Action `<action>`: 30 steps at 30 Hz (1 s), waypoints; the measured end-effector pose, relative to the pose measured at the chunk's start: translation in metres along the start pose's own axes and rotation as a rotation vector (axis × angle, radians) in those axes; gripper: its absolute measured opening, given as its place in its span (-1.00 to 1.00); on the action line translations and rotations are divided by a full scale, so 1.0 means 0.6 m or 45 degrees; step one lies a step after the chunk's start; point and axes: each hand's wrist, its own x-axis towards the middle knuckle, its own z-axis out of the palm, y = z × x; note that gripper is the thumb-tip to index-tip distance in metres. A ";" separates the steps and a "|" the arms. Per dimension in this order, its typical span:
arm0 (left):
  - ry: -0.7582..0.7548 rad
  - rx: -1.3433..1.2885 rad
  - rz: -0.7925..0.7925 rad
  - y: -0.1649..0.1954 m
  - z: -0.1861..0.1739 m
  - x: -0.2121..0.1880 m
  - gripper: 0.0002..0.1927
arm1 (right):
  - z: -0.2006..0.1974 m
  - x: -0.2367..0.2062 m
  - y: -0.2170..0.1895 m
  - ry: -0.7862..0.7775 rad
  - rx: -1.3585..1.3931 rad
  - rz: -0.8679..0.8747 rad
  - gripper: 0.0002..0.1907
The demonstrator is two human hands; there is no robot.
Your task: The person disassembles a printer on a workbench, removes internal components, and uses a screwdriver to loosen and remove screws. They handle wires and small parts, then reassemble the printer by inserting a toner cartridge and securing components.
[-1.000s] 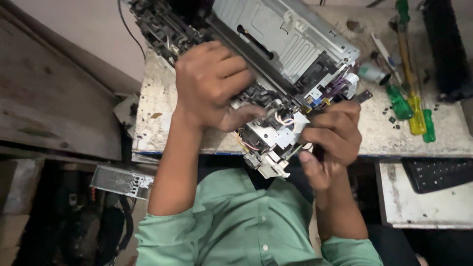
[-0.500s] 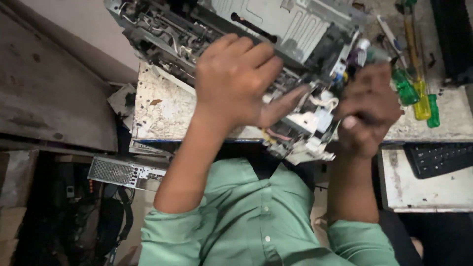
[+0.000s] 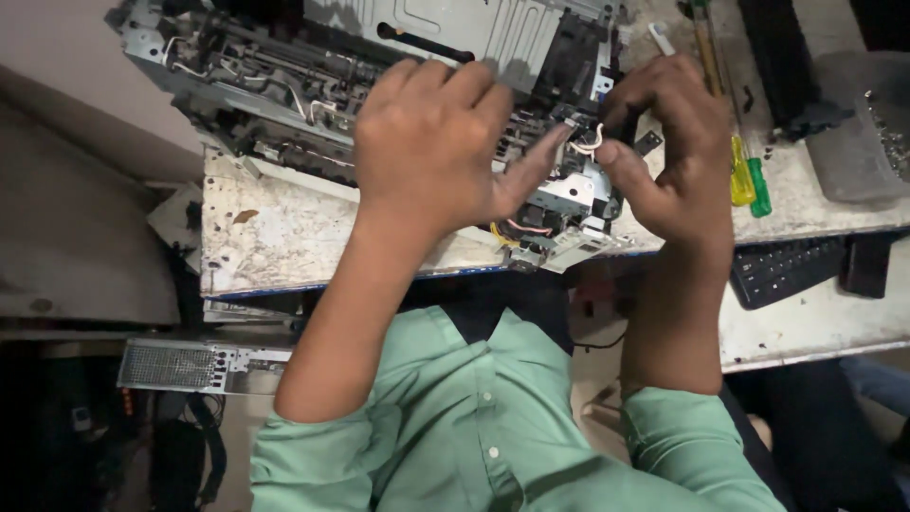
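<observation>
On bench, printer chassis [image 3: 284,85] shifted left (slightly), R hand [image 3: 668,142] now pinching wires [image 3: 588,142]

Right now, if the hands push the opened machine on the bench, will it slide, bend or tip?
The opened machine looks stiff and probably heavy: metal frame and plates show. Its near corner overhangs the bench edge, so it might tip toward the person. The thin wires by the right hand seem floppy and fragile.

packages: none in sight on the worktable or below it.
labels: none that can be made out; any sticker on the metal chassis is too blurred or hidden to tell.
signs: none on the wall or the bench.
screens: none; no lit display shows anywhere.
</observation>
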 end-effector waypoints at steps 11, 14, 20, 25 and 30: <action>0.014 0.037 0.027 -0.005 0.002 0.002 -0.59 | -0.018 -0.012 -0.053 -0.080 -0.408 -0.077 -0.85; 0.012 0.038 0.029 -0.007 0.000 0.009 -0.56 | -0.016 -0.001 -0.029 -0.083 -0.112 -0.116 -0.83; -0.078 0.072 -0.033 -0.005 0.009 0.026 -0.52 | -0.009 0.014 0.056 -0.124 0.028 -0.141 -0.76; -0.047 0.137 -0.084 0.000 0.042 0.041 -0.53 | 0.001 0.022 0.128 -0.094 0.202 -0.084 -0.73; 0.010 0.152 -0.145 0.008 0.069 0.049 -0.53 | 0.021 0.030 0.168 0.101 0.599 0.022 -0.75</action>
